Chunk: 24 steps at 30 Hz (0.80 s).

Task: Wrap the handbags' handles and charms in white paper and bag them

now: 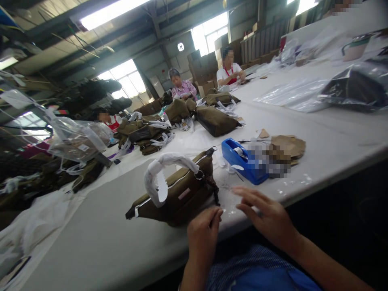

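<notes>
An olive-green handbag (188, 182) stands on the white table in front of me, its zip running along the top. White wrapping covers its arched handle (153, 178), and a dark tassel-like piece hangs from a ring at its right side. Close to the bag's lower front, my left hand (203, 232) is closed, fingers curled and pressed together; what they hold, if anything, is hidden. My right hand (269, 216) is held over the table edge with fingers stretched and thumb apart, holding nothing. Just beyond it sits a blue tape dispenser (256, 176).
Brown paper pieces (287, 147) lie beside the dispenser. More olive bags (216, 121) are piled farther back, with co-workers (183, 87) behind them. Clear plastic bags (291, 95) and a plastic-wrapped dark item (354, 89) lie at right. A mug (357, 49) stands at far right.
</notes>
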Available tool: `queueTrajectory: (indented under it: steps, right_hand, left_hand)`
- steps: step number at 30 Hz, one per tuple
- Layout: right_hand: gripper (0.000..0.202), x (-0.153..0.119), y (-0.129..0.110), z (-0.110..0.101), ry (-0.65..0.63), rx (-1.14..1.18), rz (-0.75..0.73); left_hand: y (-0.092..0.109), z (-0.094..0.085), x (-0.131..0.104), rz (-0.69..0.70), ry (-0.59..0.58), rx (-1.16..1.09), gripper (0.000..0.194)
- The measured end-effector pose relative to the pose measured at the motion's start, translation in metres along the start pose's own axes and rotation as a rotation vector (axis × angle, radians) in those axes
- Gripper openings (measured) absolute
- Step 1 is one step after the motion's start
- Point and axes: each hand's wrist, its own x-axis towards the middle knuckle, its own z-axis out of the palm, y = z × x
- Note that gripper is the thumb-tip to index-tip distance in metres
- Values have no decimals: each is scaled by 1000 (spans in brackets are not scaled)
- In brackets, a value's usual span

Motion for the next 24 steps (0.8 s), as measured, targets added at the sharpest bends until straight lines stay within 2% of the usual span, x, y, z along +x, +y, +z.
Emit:
queueTrajectory:
  steps: [2, 4, 6, 8, 11, 14, 17, 20, 24]
  right_hand:
    - [31, -3, 2, 7, -203, 62, -159]
    - [29, -1, 10, 13, -286, 109, -131]
    - [22, 6, 20, 18, -233, 140, 10]
    - [17, 19, 29, 25, -115, 203, 170]
    - [20, 39, 34, 43, -21, 390, 318]
    - [27, 54, 32, 64, -66, 568, 400]
    - [35, 57, 25, 73, -136, 678, 502]
    - [35, 55, 16, 71, -215, 740, 536]
    - [30, 49, 6, 61, -172, 710, 499]
  left_hand:
    - [5, 0, 4, 35, -12, -17, 20]
    - [8, -2, 8, 43, 22, -58, 18]
    - [7, -4, 12, 14, 117, -103, 18]
    - [3, -4, 17, -53, 251, -155, 22]
    - [-2, -2, 25, -124, 385, -237, 26]
    - [-4, 1, 34, -123, 421, -272, 29]
    - [-1, 2, 41, -136, 429, -240, 31]
    - [4, 2, 44, -164, 424, -152, 35]
    - [6, 3, 45, -191, 452, -27, 46]
